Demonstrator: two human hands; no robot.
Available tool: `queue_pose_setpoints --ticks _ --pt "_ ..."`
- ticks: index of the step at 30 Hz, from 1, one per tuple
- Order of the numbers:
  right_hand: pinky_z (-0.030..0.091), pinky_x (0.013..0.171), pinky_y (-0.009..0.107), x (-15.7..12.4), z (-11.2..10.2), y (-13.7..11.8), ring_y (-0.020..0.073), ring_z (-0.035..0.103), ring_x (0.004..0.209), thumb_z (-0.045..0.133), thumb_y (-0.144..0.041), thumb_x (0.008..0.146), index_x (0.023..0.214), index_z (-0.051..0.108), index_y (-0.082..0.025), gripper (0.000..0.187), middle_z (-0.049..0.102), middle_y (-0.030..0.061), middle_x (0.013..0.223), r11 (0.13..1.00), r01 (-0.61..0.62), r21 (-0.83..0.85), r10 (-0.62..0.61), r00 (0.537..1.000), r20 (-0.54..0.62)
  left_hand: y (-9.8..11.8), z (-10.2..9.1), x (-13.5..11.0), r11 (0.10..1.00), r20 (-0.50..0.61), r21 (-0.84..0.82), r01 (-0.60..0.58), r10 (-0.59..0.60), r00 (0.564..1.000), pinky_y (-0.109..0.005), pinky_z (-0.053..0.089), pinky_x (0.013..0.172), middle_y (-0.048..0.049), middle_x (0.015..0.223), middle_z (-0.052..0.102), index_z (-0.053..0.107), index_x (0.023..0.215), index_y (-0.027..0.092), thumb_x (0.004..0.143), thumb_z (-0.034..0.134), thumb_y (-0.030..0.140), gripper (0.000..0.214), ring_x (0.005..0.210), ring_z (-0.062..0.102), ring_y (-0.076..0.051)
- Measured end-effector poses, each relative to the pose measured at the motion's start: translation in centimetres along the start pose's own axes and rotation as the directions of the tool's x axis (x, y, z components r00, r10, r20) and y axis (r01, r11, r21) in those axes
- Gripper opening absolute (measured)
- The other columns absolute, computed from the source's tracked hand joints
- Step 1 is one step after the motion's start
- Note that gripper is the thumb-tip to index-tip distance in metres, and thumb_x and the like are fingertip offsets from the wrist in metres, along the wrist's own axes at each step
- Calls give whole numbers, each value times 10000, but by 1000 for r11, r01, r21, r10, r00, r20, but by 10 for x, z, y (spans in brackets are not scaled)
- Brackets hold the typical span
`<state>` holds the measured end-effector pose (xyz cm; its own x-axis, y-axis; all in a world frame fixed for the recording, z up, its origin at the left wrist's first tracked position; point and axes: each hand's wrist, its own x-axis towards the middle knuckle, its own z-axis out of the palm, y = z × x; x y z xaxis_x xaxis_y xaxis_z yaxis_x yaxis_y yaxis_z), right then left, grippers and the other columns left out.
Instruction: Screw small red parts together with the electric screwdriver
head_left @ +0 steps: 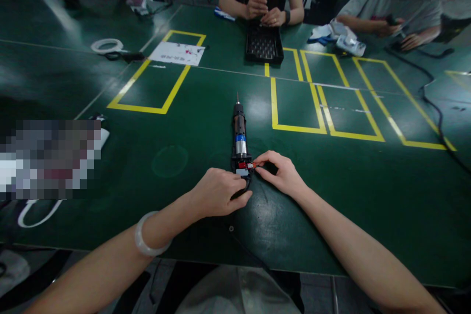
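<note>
An electric screwdriver (240, 140) lies on the green table with its bit pointing away from me. Its casing is off at the near end, so a silver motor with a blue band and small red and white parts show. My left hand (223, 190) curls around the near end, by the black cable, its fingertips partly hidden. From the right, my right hand (277, 170) pinches a tiny orange-red piece, perhaps a wire, at the side of the exposed parts.
Yellow tape rectangles mark the green table (206, 157). Across it, a person works over a black tray (264, 46); others sit at both sides. A white sheet (177, 53), a tape roll (106, 46) and a blurred-out item at left also lie there. A black cable (439, 117) runs along the right.
</note>
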<state>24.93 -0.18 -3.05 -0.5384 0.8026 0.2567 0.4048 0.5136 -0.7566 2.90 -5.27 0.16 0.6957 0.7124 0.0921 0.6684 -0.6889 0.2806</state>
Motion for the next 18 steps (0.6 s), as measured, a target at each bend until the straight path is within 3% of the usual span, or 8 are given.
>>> queue_pose_setpoints --ticks 5,9,11,13,18 --pt "486 828 369 0 -1 -1 201 657 895 609 -174 874 997 655 -222 140 719 44 969 999 32 3 -32 999 18 -2 -3 3 989 -180 -88 119 -134 975 -274 395 591 -16 670 624 564 693 169 976 415 407 398 628 574 -138" --pt "485 834 371 0 -2 -1 199 659 892 588 -160 878 1008 655 -227 161 722 39 960 998 56 5 -57 998 29 -9 -6 19 986 -291 -85 140 -159 943 -355 440 930 -89 1114 673 639 1039 176 971 435 366 288 1052 595 -208" --pt "487 844 374 0 -2 -1 200 658 901 579 -155 881 1009 655 -225 164 722 41 962 998 62 9 -63 998 32 -12 -6 29 993 -263 -53 109 -120 957 -434 338 1096 -92 1296 606 619 1175 198 954 462 383 328 1220 524 -236" --pt "489 854 377 0 -2 0 202 655 916 561 -143 887 1011 658 -221 176 722 47 971 998 67 14 -67 997 34 -14 -4 37 995 -212 -15 102 -103 972 -486 234 1171 -88 1334 584 622 1200 203 926 501 396 356 1291 476 -257" --pt "495 881 390 0 -3 0 208 650 952 554 -136 890 1049 664 -223 212 723 55 1011 995 89 48 -91 994 56 -14 1 45 988 -107 49 144 -138 985 -521 222 1177 -70 1099 677 697 997 201 893 521 323 238 1298 476 -279"
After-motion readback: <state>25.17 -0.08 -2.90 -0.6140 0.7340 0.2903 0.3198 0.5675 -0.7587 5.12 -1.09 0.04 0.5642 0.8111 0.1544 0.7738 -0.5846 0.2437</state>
